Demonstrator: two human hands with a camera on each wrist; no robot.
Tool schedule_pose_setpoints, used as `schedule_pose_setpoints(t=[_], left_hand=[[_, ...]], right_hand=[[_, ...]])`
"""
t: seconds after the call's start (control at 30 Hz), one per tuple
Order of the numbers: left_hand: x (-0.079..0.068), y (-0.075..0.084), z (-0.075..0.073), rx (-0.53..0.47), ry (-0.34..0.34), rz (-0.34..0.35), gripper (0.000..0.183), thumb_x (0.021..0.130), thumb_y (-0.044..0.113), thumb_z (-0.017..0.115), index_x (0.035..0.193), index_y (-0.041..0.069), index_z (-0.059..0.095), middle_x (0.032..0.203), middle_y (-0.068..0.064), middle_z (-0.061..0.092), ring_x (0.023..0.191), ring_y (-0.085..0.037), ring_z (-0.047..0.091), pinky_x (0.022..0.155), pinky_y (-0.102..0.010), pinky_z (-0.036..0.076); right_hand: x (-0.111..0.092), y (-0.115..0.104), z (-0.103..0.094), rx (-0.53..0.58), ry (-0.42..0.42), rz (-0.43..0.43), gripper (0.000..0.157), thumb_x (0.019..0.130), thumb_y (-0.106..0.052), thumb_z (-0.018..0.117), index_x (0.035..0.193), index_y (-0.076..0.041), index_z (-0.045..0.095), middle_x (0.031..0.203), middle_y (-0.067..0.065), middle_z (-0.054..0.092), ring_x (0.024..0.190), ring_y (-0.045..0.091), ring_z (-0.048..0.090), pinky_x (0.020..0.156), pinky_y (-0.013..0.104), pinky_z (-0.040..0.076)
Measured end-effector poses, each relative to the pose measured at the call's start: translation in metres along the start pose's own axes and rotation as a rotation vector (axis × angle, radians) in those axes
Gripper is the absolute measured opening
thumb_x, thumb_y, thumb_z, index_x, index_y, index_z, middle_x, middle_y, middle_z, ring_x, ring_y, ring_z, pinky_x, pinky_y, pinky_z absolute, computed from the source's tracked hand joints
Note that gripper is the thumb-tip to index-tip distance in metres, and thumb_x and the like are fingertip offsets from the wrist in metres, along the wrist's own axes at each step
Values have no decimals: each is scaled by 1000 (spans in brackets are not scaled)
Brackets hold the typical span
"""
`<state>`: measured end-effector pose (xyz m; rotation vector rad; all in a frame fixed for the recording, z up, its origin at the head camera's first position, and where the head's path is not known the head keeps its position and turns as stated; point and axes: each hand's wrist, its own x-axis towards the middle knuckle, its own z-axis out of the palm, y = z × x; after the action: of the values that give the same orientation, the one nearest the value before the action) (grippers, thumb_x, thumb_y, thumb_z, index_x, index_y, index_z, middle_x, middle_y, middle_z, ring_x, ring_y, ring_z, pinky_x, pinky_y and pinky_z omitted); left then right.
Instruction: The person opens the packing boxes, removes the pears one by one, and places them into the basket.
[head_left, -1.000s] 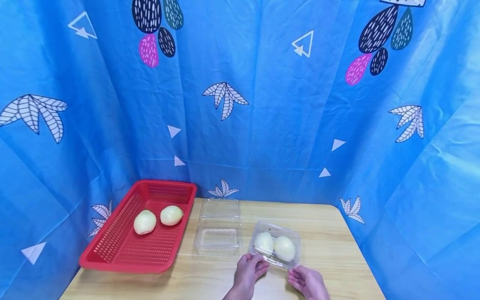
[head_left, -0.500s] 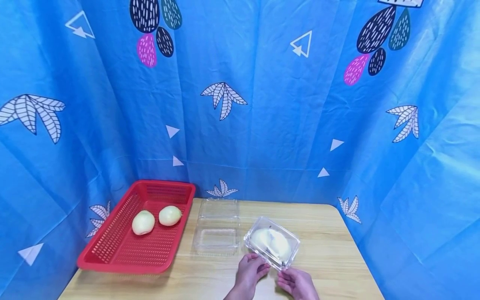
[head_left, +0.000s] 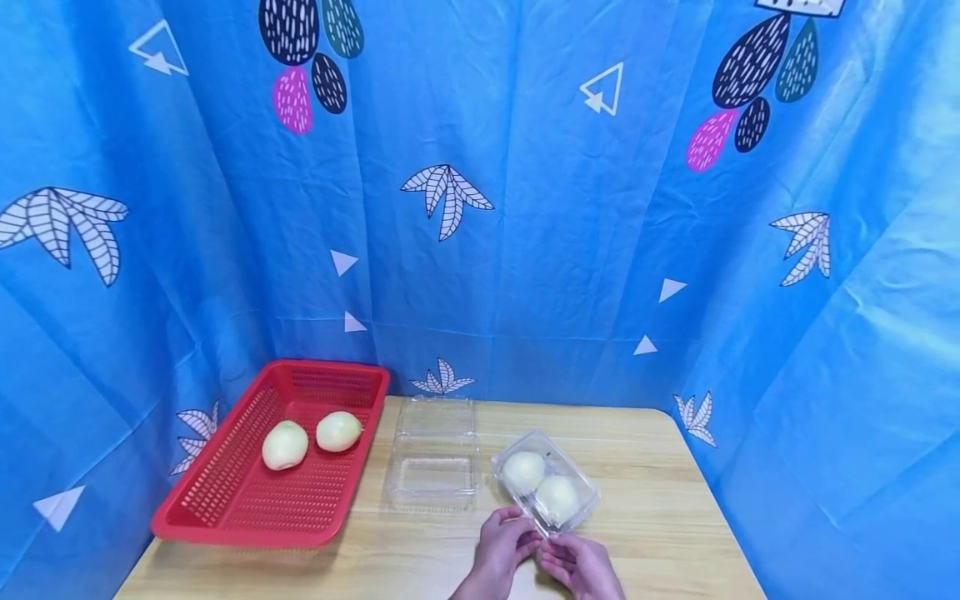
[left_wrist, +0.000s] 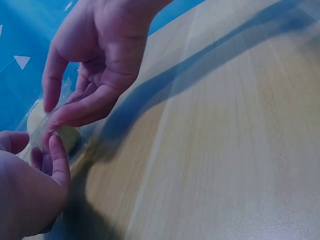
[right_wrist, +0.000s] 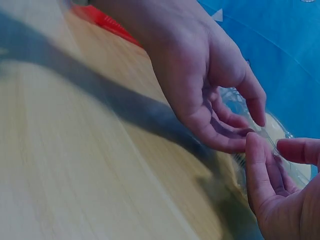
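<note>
A clear plastic clamshell box (head_left: pixel 544 443) with its lid down holds two pale, peeled onions (head_left: pixel 523 472). It sits turned at an angle on the table, one corner toward me. My left hand (head_left: pixel 498 546) pinches the near edge of this box between thumb and fingers. Right beside it, my right hand (head_left: pixel 582 567) pinches the same edge at the near corner. In the left wrist view the fingertips of the left hand (left_wrist: pixel 35 187) and right hand (left_wrist: pixel 100 65) meet at the box's rim. The box is partly hidden behind the fingers in both wrist views.
A red perforated basket (head_left: pixel 247 512) stands at the left with two more onions (head_left: pixel 285 445) in it. Between basket and hands lies a second clear clamshell box (head_left: pixel 433 478), lid spread back. Blue patterned curtains (head_left: pixel 450 283) surround the wooden table (head_left: pixel 667 517).
The held box has turned clockwise on the table, its near corner swinging toward me. My right hand has moved left, close to the left hand, which has barely shifted.
</note>
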<state>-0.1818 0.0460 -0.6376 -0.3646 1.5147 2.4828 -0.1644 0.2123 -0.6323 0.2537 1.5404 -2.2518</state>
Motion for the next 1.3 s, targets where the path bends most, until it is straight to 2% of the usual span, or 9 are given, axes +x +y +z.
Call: schedule_pose_setpoints(t=[0.27, 0.43, 0.63, 0.8, 0.97, 1.03, 1.1, 1.3], left_hand=[[2, 1, 0, 17, -22, -1, 40, 89, 6, 70, 122, -5, 52, 95, -10, 69, 84, -17, 67, 81, -29, 61], [6, 0, -2, 32, -38, -13, 32, 87, 4, 66, 113, -1, 49, 93, -7, 65, 82, -17, 64, 79, -28, 59], [5, -1, -1, 39, -48, -12, 31, 83, 1, 64, 107, 4, 45, 91, -6, 63, 79, -16, 64, 74, -26, 58], [4, -1, 0, 27, -58, -8, 32, 82, 0, 65, 104, 5, 43, 87, -6, 64, 74, -15, 65, 69, -24, 58], [5, -1, 1, 31, -50, 1, 36, 81, -1, 65, 106, 4, 41, 88, -6, 61, 73, -15, 64, 67, -25, 58], [5, 0, 2, 35, -42, 7, 37, 80, -2, 64, 108, 4, 40, 89, -6, 60, 72, -15, 63, 66, -24, 58], [6, 1, 3, 38, -33, 11, 36, 80, -4, 62, 108, 4, 40, 89, -6, 59, 72, -16, 62, 65, -24, 57], [6, 1, 4, 63, -40, 15, 36, 79, -5, 60, 108, 3, 39, 89, -6, 60, 71, -15, 62, 64, -23, 57]], right_hand=[[1, -1, 4, 4, -16, 15, 18, 98, -10, 61, 109, 2, 66, 94, 5, 75, 89, 14, 74, 89, 28, 64], [0, -2, 4, 5, -24, 35, 16, 97, -9, 61, 107, 1, 67, 92, 6, 75, 87, 15, 75, 88, 28, 64], [-5, -4, 0, -73, -15, 41, 20, 96, -14, 64, 107, 2, 68, 94, 6, 72, 87, 17, 73, 89, 30, 64], [-7, -8, 2, -143, 109, -13, 24, 93, -10, 69, 108, 8, 62, 91, 4, 67, 83, 15, 71, 84, 29, 65], [-6, -13, 12, -175, 292, -100, 56, 89, -1, 70, 130, 22, 39, 92, 10, 69, 81, 14, 70, 77, 29, 65], [-5, -16, 14, -206, 347, -125, 64, 89, -1, 70, 136, 25, 36, 96, 13, 70, 82, 15, 69, 77, 29, 65], [-4, -17, 16, -228, 384, -143, 63, 88, 0, 70, 137, 25, 39, 98, 17, 71, 82, 16, 70, 77, 30, 65], [-3, -22, 15, -211, 412, -162, 50, 90, 2, 70, 131, 23, 49, 99, 17, 74, 80, 13, 72, 76, 28, 65]])
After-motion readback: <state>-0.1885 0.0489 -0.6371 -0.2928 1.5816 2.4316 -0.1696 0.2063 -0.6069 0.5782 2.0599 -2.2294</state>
